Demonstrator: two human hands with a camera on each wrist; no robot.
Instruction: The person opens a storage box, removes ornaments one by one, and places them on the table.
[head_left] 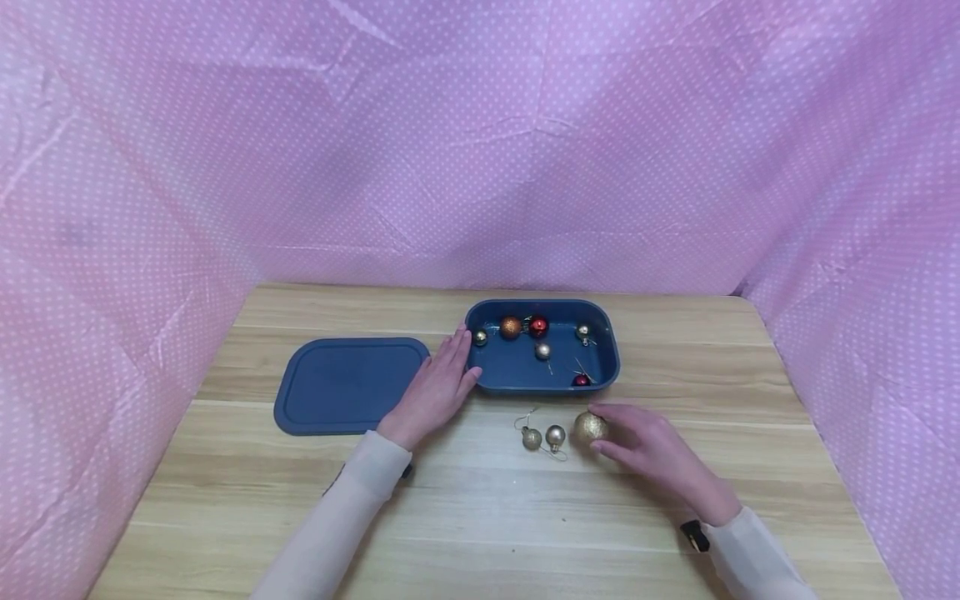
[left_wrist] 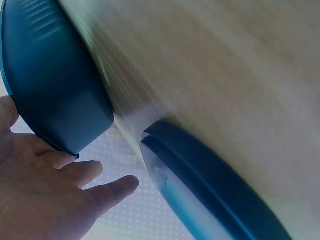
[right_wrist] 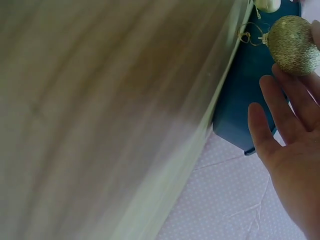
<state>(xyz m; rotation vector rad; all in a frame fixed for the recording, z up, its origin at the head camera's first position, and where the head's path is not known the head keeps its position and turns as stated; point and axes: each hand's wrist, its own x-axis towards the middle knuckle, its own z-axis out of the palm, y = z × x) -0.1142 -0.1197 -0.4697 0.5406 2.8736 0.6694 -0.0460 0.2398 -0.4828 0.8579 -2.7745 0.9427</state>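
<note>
A large gold glitter Christmas ball is pinched between the thumb and fingers of my right hand, in front of the dark blue box. The right wrist view shows the same gold ball with its string loop. My left hand rests its straight fingers against the box's left wall; in the left wrist view the fingers touch the box rim. Left of the held ball lie a small glittery ball and a small shiny ball, both with strings. Inside the box are an orange ball, a red ball and several smaller ones.
A dark blue lid lies flat on the wooden table, left of the box and partly behind my left hand. Pink dotted cloth hangs around the back and sides of the table.
</note>
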